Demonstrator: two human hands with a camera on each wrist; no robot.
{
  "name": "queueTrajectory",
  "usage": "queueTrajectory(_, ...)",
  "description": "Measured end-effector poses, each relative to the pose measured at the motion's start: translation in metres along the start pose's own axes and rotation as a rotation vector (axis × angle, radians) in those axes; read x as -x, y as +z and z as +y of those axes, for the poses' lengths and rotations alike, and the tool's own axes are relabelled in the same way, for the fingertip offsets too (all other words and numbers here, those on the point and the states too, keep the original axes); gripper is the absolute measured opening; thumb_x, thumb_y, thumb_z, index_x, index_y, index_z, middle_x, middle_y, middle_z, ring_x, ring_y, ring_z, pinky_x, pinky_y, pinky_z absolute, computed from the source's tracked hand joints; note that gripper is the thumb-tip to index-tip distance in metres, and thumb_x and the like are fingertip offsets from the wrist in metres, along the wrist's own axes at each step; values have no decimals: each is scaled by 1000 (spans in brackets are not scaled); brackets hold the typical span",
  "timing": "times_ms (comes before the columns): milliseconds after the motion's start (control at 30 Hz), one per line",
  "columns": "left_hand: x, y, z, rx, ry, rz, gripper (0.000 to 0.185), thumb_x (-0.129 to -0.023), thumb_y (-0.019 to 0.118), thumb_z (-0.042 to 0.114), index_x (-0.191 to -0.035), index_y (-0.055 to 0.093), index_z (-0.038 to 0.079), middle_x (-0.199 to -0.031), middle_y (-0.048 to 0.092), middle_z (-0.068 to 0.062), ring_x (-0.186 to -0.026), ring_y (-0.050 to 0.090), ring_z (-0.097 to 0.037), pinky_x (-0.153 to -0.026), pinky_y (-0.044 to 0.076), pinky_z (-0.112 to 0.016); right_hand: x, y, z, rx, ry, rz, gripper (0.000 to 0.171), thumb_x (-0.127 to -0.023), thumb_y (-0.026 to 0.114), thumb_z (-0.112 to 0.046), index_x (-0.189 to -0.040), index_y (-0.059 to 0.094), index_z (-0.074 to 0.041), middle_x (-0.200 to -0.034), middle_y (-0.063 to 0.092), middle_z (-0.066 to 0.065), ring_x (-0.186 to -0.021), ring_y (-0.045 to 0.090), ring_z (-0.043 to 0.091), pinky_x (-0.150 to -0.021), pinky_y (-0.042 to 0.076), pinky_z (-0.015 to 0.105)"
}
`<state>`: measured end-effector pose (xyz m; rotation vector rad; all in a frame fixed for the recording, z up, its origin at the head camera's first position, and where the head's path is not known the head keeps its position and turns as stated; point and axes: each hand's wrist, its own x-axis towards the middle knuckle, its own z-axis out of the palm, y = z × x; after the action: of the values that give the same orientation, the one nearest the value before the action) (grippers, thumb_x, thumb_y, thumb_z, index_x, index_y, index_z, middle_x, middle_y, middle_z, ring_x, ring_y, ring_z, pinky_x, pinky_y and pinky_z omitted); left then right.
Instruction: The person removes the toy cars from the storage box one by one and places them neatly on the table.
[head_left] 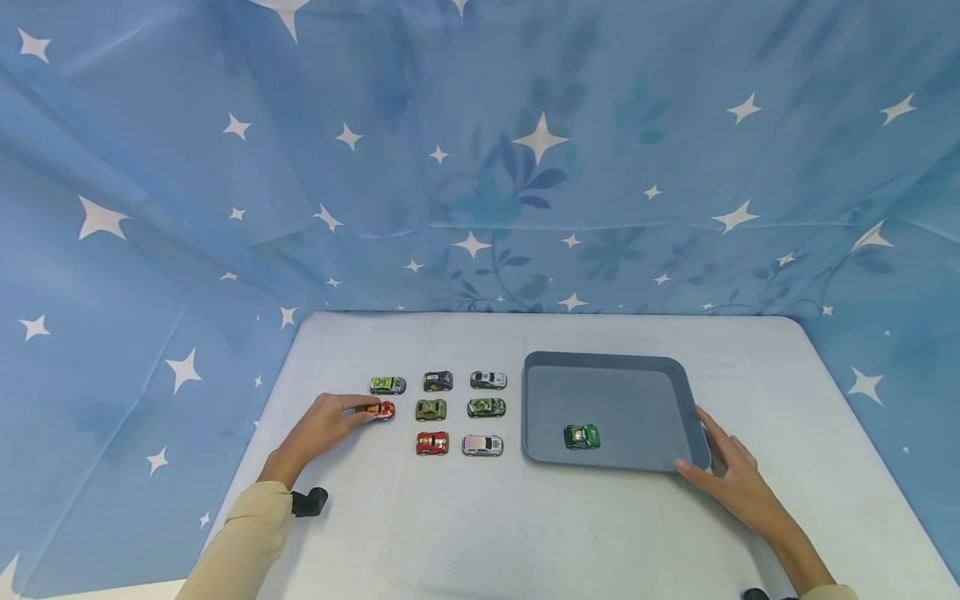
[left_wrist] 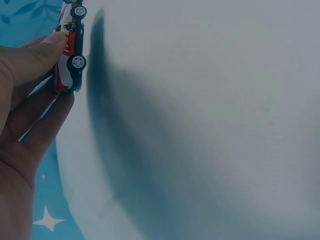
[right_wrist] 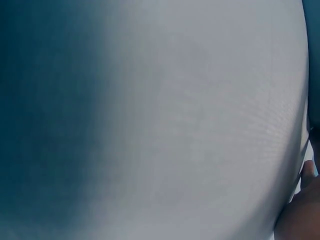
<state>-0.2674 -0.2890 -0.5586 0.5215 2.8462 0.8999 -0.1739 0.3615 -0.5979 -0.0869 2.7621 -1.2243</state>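
At the left of the cars, my left hand [head_left: 330, 425] pinches a red and white toy car [left_wrist: 75, 47] between thumb and fingers. In the left wrist view, the car's side and two wheels show close to the white surface. My right hand [head_left: 731, 475] grips the front right corner of a grey tray [head_left: 600, 361], thumb at the front rim and fingers along the right side. Inside the tray, near its front, sits a green toy car [head_left: 582, 437]. The right wrist view shows only a small part of that hand [right_wrist: 302, 215].
Left of the tray, several toy cars stand in rows, among them a light green car [head_left: 387, 385], a blue car [head_left: 438, 381], a red car [head_left: 432, 443] and a white car [head_left: 483, 446]. A blue star-patterned cloth [head_left: 480, 192] rises behind the white table [head_left: 465, 525].
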Motion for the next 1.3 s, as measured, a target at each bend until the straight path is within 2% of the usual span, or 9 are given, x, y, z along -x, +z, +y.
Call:
queueTrajectory(200, -3, 2, 2, 9, 9, -13, 28, -99, 78, 8, -126, 80, 5, -125, 75, -20, -122, 68, -43, -100, 55, -61, 1, 0, 1, 5, -3, 5, 100, -101, 73, -36, -175, 8, -18, -168, 19, 38, -142, 31, 70, -123, -10, 70)
queueTrajectory(500, -7, 5, 2, -7, 35, -39, 27, -97, 79, 7, -124, 81, 6, -124, 76, -17, -122, 68, -42, -101, 54, -60, 1, -1, 0, -9, 15, 4, 99, -101, 72, -36, -175, 8, -19, -168, 19, 39, -145, 25, 70, -121, -11, 74)
queueTrajectory(800, -10, 8, 1, -1, 42, -51, 27, -98, 78, 6, -124, 81, 4, -123, 76, -17, -121, 69, -42, -100, 55, -59, 0, 0, 1, -14, -5, 11, 98, -101, 73, -34, -175, 10, -19, -168, 20, 38, -142, 31, 69, -123, -9, 69)
queueTrajectory(1100, -8, 10, 0, -11, 63, -41, 29, -98, 78, 6, -126, 79, 3, -122, 77, -17, -116, 71, -39, -96, 57, -57, 1, 0, -3, -17, 7, 10, 99, -101, 73, -35, -175, 8, -20, -169, 19, 37, -142, 31, 70, -123, -10, 70)
queueTrajectory(1300, -7, 11, 1, -5, 24, -39, 29, -98, 80, 11, -126, 80, 5, -122, 77, -17, -112, 72, -33, -94, 58, -55, 1, 0, -5, -22, 13, 8, 100, -100, 74, -35, -175, 9, -18, -169, 19, 38, -143, 29, 70, -123, -10, 69)
